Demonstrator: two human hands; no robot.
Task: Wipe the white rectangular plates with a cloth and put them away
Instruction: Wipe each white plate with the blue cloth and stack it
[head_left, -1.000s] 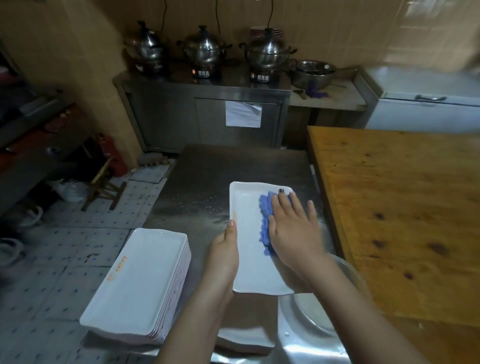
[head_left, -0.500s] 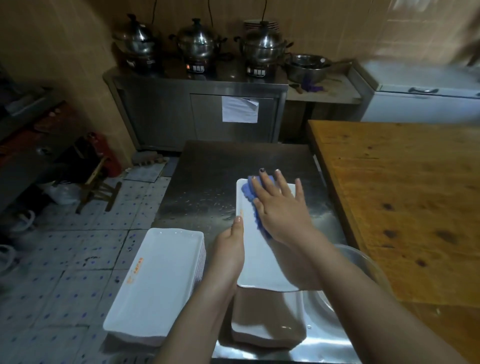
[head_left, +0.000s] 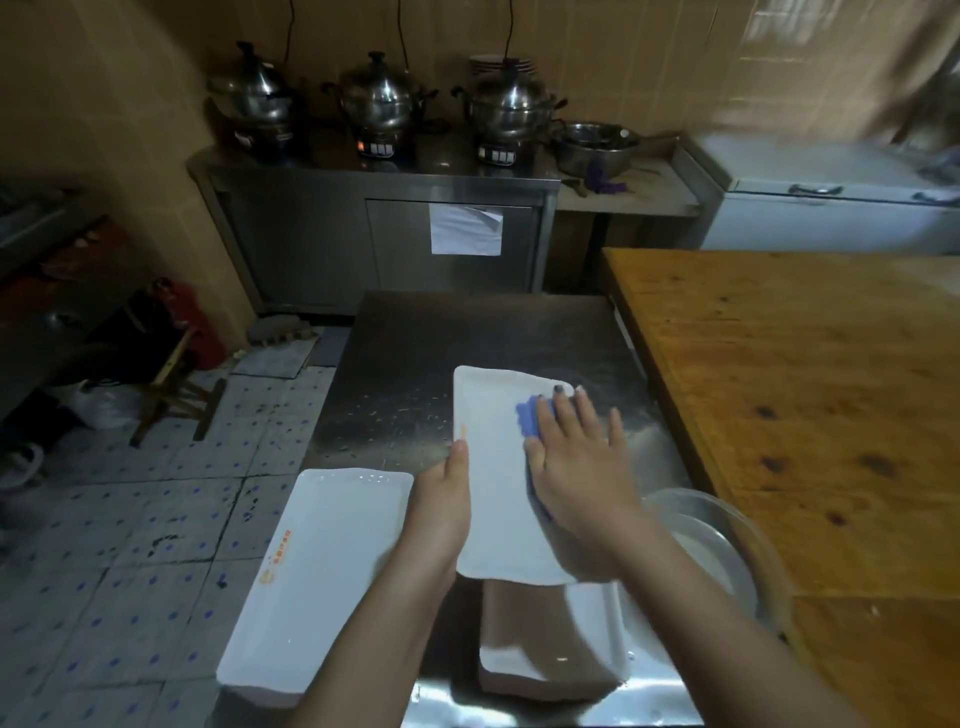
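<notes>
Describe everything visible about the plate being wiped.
The plate is white, rectangular, glossy like ceramic, with a shallow raised rim and a small orange mark on its left edge. It lies lengthwise away from the person over the steel table. The left hand grips its left edge; the right hand presses a blue cloth flat on it.

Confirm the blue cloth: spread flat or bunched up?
Bunched. A lumpy, wadded edge of the blue cloth pokes out from under the flat right hand pressing it on the white plate; the rest is hidden.
</notes>
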